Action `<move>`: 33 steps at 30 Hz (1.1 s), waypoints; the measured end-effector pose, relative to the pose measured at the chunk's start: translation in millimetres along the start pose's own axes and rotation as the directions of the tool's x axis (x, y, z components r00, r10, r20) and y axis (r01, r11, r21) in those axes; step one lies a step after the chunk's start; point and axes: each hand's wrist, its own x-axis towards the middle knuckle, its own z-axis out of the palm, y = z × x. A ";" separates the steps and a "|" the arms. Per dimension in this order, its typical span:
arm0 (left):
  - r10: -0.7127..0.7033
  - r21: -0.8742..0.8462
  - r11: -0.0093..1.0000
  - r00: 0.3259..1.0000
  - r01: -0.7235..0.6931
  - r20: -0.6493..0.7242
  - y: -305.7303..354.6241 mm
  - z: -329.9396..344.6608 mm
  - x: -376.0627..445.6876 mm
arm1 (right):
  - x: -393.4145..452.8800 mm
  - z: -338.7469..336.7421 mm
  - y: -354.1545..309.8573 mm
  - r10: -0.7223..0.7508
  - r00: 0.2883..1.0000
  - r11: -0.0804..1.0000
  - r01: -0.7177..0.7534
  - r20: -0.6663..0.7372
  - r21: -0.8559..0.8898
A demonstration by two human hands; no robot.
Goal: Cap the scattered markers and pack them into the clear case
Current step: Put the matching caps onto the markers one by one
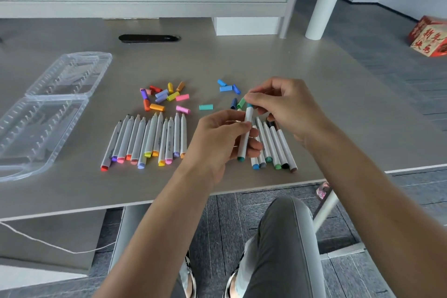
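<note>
My left hand (217, 143) grips a white marker (244, 139) with a teal end, held above the table. My right hand (280, 106) pinches a teal cap (249, 105) at the marker's upper tip. A row of uncapped white markers (147, 140) lies on the table to the left. A second, smaller row of markers (275, 145) lies under my hands. Loose coloured caps (167, 97) are scattered behind the left row, with blue caps (227, 87) and one teal cap (206, 107) further right. The clear case (48, 109) lies open at the far left.
The grey table (314, 60) ends close to me and at the right. A black cable slot (149, 38) sits at the back. A white cord (48, 244) hangs below the table's front edge. A red box (429, 36) stands on the floor at right.
</note>
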 end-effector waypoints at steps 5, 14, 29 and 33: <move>0.009 0.024 1.000 1.000 -0.009 0.000 0.8 -0.1 -5.7 | -6.6 2.3 -2.1 0.018 0.999 1.000 -0.018 0.027 -0.001; 0.134 0.124 0.985 0.985 -0.119 -0.114 -1.2 -25.5 -26.8 | 9.8 10.4 6.8 0.074 0.997 0.967 -0.078 -0.027 -0.241; 0.092 -0.006 0.995 0.980 -0.095 -0.179 0.0 -55.5 -45.9 | 10.5 39.2 23.5 -0.042 0.998 0.821 0.005 -0.051 -0.571; 0.088 -0.028 0.995 0.976 -0.096 -0.201 -0.2 -58.1 -46.9 | 8.1 42.2 16.5 -0.095 0.995 0.834 0.072 -0.013 -0.547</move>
